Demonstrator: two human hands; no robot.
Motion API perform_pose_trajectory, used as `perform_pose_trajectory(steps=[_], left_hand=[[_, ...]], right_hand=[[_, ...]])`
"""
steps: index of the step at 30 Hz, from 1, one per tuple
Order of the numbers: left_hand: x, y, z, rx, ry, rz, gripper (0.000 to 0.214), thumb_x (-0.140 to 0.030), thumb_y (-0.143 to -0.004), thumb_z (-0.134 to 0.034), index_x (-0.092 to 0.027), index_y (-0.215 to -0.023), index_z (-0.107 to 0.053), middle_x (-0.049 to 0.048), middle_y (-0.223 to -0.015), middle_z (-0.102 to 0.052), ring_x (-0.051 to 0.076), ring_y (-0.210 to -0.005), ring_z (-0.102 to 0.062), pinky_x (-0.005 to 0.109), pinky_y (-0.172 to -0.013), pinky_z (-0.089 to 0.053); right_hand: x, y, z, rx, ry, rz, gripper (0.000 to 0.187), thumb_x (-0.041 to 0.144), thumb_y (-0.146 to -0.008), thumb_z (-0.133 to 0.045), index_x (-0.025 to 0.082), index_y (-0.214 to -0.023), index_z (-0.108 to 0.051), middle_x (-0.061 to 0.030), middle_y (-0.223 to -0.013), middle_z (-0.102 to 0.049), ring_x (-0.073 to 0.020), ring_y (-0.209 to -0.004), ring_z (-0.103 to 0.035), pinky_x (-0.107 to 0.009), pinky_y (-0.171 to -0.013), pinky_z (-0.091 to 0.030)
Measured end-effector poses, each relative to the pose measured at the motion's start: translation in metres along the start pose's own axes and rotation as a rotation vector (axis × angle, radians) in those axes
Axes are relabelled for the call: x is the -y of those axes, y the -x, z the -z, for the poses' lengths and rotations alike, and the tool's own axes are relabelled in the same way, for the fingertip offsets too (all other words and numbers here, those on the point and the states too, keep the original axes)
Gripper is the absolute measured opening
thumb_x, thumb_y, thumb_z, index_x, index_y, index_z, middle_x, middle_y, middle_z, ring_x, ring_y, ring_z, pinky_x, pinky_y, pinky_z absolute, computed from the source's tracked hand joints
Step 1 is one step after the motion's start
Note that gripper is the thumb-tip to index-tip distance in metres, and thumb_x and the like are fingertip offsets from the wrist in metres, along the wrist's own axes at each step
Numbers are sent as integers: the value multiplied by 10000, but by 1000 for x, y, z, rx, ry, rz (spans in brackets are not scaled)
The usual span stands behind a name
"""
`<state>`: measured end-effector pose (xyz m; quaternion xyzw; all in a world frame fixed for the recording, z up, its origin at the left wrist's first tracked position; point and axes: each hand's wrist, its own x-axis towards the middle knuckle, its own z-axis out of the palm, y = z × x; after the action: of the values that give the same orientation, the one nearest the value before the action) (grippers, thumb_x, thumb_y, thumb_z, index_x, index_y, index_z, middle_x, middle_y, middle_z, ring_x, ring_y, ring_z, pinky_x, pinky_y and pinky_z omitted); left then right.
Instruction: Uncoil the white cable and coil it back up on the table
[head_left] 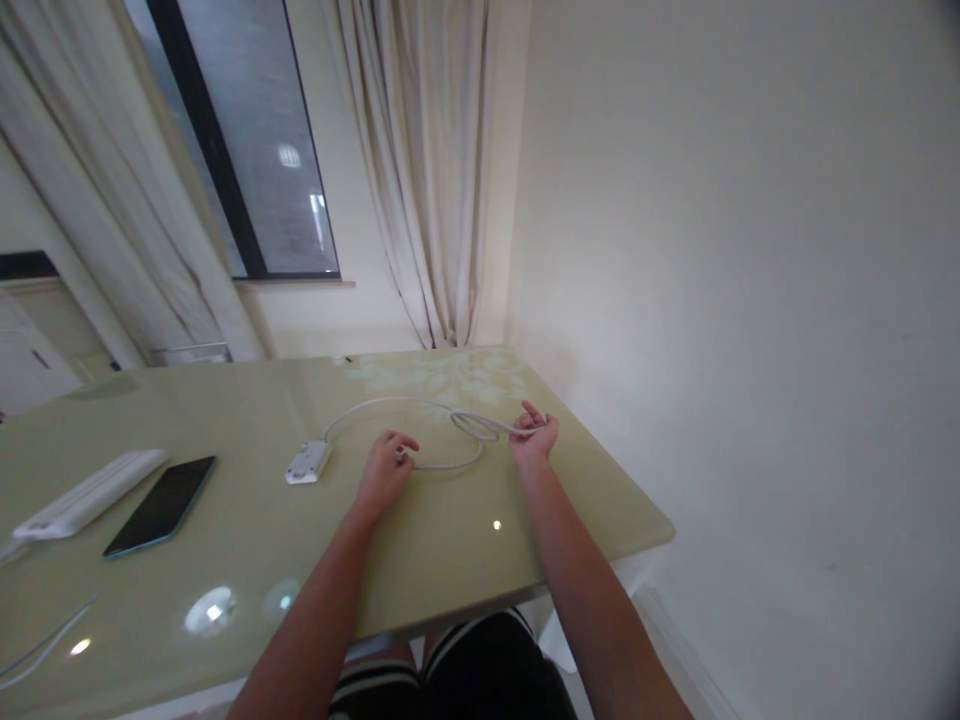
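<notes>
A small white power strip (307, 462) lies on the table, and its white cord (480, 425) runs right in a loose loop. My left hand (386, 468) is closed near the strip, pinching the cord's end, where a small pale piece like a plug shows between the fingers. At the far side of the loop, my right hand (534, 436) is turned palm up with the cord gripped across it. Some of its fingers are partly extended. The cord's crossing lies between both hands, just left of the right one.
On the left of the glossy green table (247, 530) lie a black-screened phone (161, 507) and a long white power strip (94, 492). A thin white cable (49, 640) is at the near left. The wall (720, 300) borders the table's right side; curtains hang behind.
</notes>
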<state>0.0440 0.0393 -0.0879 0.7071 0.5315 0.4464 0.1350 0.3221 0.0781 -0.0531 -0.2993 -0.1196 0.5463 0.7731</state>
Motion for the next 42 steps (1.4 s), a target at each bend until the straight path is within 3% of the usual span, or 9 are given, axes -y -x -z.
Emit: perform_pose_trajectory(steps=[9, 15, 21, 24, 27, 30, 34, 39, 42], left_hand=[[5, 5, 41, -197, -556, 208, 339, -86, -874, -449, -194, -1007, -741, 125, -1126, -658, 320, -1125, -572, 444, -945, -451], [-3, 12, 37, -25, -764, 226, 436, -38, -898, -392, -211, -1064, -756, 138, -1152, -707, 344, -1160, -598, 558, -1037, -357], [-11, 8, 4, 284, -531, -37, 402, -209, -1002, -428, -178, -1339, -644, 130, -1248, -692, 256, -1171, -620, 388, -1028, -430], [-11, 8, -2, 327, -540, -45, 325, -255, -1005, -471, -174, -1226, -695, 130, -1174, -683, 257, -1148, -615, 372, -1005, -447], [-10, 8, 1, 210, -513, 34, 293, -248, -1019, -431, -170, -1095, -703, 127, -1118, -658, 244, -1081, -626, 351, -944, -476], [-16, 4, 11, -113, -382, 157, 305, -291, -1036, -394, -152, -1123, -651, 140, -1155, -625, 221, -947, -647, 338, -837, -509], [-42, -3, 33, -474, -139, 70, 268, -349, -1015, -464, -159, -1084, -640, 97, -1057, -647, 176, -850, -633, 300, -808, -514], [-104, -12, 75, -423, 29, -134, 416, -459, -934, -625, -188, -1249, -649, 13, -890, -668, 120, -673, -563, 232, -660, -484], [-137, -22, 106, -362, -150, -339, 306, -471, -923, -655, -201, -1021, -759, 15, -840, -658, 124, -678, -536, 248, -713, -480]], right_hand=[[27, -17, 14, -99, -87, 4, 422, 361, -1047, -268, 201, -794, -566, 109, -425, -286, -80, -326, -224, -205, -391, -214], [27, -21, 17, -79, -67, 4, 383, 391, -1045, -349, 212, -767, -543, 122, -397, -248, -76, -322, -200, -205, -385, -211], [18, -17, 15, -14, -49, -5, 366, 474, -1011, -463, 211, -785, -583, 129, -392, -237, -77, -327, -199, -209, -373, -201], [17, -15, 15, 7, -46, -15, 351, 467, -1002, -480, 209, -791, -590, 132, -386, -234, -74, -320, -188, -207, -357, -185], [15, -13, 13, 35, 2, -16, 335, 473, -981, -519, 205, -796, -597, 136, -380, -238, -68, -316, -190, -199, -349, -181], [10, -13, 10, 38, 112, -5, 350, 499, -952, -562, 201, -772, -597, 134, -366, -256, -64, -309, -198, -196, -339, -174], [1, -11, 4, -58, 347, 123, 352, 459, -945, -584, 185, -726, -619, 109, -359, -347, -69, -309, -284, -198, -336, -207], [-10, -4, 3, -49, 697, 264, 317, 343, -949, -599, 161, -695, -656, 47, -410, -523, -84, -326, -434, -194, -356, -312], [-17, -1, 6, 99, 793, 191, 214, 244, -881, -692, 158, -688, -657, 37, -433, -567, -81, -321, -458, -182, -360, -321]])
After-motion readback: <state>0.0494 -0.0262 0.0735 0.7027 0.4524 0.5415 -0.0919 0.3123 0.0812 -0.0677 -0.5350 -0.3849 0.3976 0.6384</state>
